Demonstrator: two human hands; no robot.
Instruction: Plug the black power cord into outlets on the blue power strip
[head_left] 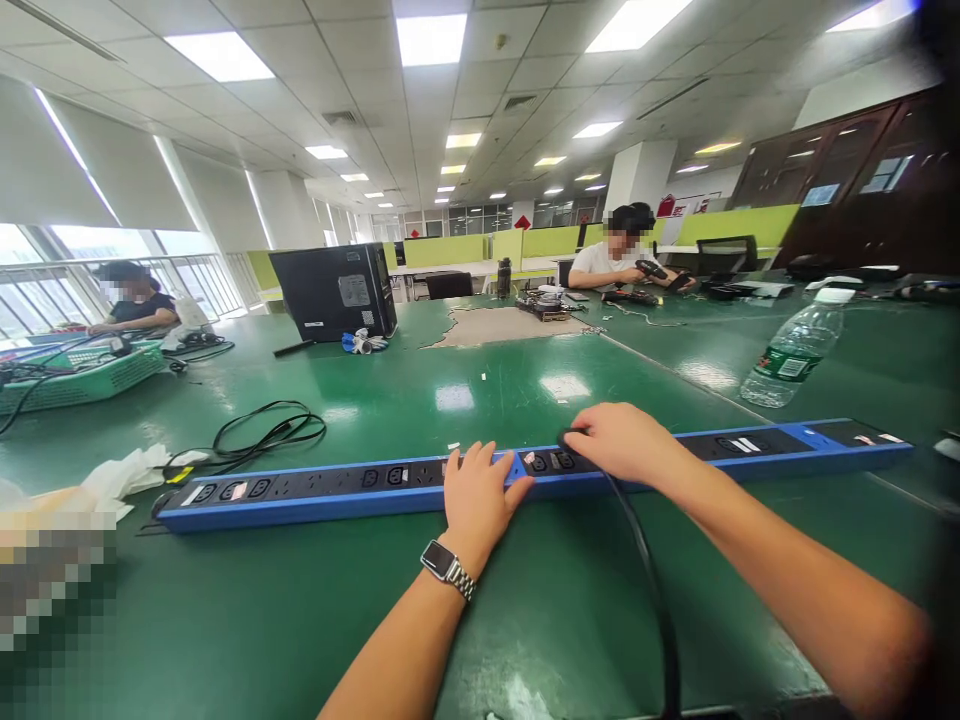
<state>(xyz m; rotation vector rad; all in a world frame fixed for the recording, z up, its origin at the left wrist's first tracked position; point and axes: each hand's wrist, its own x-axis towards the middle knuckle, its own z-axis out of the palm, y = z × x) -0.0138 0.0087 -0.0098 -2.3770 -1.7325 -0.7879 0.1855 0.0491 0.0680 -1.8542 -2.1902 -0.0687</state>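
Note:
A long blue power strip [300,511] with a black socket face lies across the green table. My left hand [480,490] rests on its middle with the fingers spread, holding nothing. To its right my right hand [622,440] is closed around a black plug [571,437] at the strip's sockets; the fingers partly hide the plug, and I cannot tell whether it sits in a socket. A thick black cable [651,580] runs from under my right hand down to the table's near edge. Several sockets show on both sides of my hands.
A coiled black cable [274,430] lies behind the strip's left part, near white plastic wrapping [131,475]. A water bottle [799,350] stands behind the right part. Farther back are a black computer case [337,292], a green basket [124,372] and two people seated at the table.

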